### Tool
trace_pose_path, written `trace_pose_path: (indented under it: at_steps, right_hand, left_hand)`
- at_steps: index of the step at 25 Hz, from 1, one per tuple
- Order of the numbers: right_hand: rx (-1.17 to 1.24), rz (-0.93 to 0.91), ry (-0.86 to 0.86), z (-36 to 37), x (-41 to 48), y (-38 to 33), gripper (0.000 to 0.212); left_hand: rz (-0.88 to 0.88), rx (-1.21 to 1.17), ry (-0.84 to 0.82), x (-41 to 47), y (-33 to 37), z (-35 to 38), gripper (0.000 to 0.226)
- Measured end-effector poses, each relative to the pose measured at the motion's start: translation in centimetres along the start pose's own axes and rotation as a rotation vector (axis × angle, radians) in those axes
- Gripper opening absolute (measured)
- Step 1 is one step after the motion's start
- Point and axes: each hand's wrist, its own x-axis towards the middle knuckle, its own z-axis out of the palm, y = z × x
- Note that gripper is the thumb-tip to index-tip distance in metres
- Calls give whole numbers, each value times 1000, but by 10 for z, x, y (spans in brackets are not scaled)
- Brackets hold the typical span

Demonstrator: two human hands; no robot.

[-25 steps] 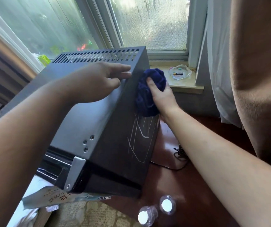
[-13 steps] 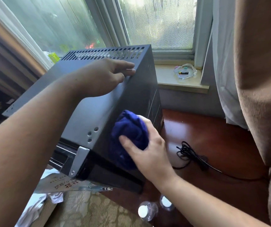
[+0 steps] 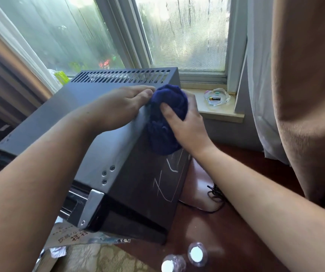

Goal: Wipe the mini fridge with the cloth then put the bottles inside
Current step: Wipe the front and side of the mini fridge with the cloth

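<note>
The dark grey mini fridge (image 3: pixel 106 150) stands in front of me, with vent slots at the far end of its top and white scratch marks on its right side. My left hand (image 3: pixel 116 107) lies flat on the top near the right edge, holding nothing. A bunched dark blue cloth (image 3: pixel 165 118) is pressed against the upper right side of the fridge by my right hand (image 3: pixel 185 126), which grips it. Two clear bottles with white caps (image 3: pixel 185 259) stand on the red-brown surface at the bottom of the view.
A black cable (image 3: pixel 214 195) lies coiled on the red-brown surface right of the fridge. The window sill (image 3: pixel 224 114) carries a clear dish with a battery (image 3: pixel 215 99). A brown curtain (image 3: pixel 310 95) hangs at the right. Paper packets (image 3: pixel 75 236) lie under the fridge's front.
My right hand slid the cloth down the fridge's right side toward the front, then back up to the top edge near my left hand. My left hand stayed on the top.
</note>
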Motion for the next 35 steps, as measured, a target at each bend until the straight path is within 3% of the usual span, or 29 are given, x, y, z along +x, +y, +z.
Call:
trace_pose_path:
  at_steps: [5,11,15,17,22,24,27,31,35]
  right_hand:
    - [141,85,67,-1,57,6,56]
    - [347,391,94,-5,107,40,53]
    - [353,514,130,5,69,110,62]
    - [328,566,103,11,29,138,56]
    - [261,675,-11,20,-61,151,65]
    - [171,615,-9,21,-79,119,53]
    - [37,331,-36,19,-108,53,35]
    - [-52,12,-166,17,-146,15,54]
    - [-107,82,-261,13,-157,62,57]
  left_hand:
    - [-33,140,-4,2,4,0,50]
    - [-49,156,-5,-2,3,1,48]
    - [-60,121,-10,-3,2,4,48]
    - [-60,103,-7,-4,0,4,47]
    - [-64,103,-4,-3,2,3,46]
    - [-59,106,-2,-3,3,4,47]
    - [-49,129,-1,-3,3,5,47]
    - [-49,114,-1,-1,0,5,47]
    - [-51,134,-5,-4,1,6,48]
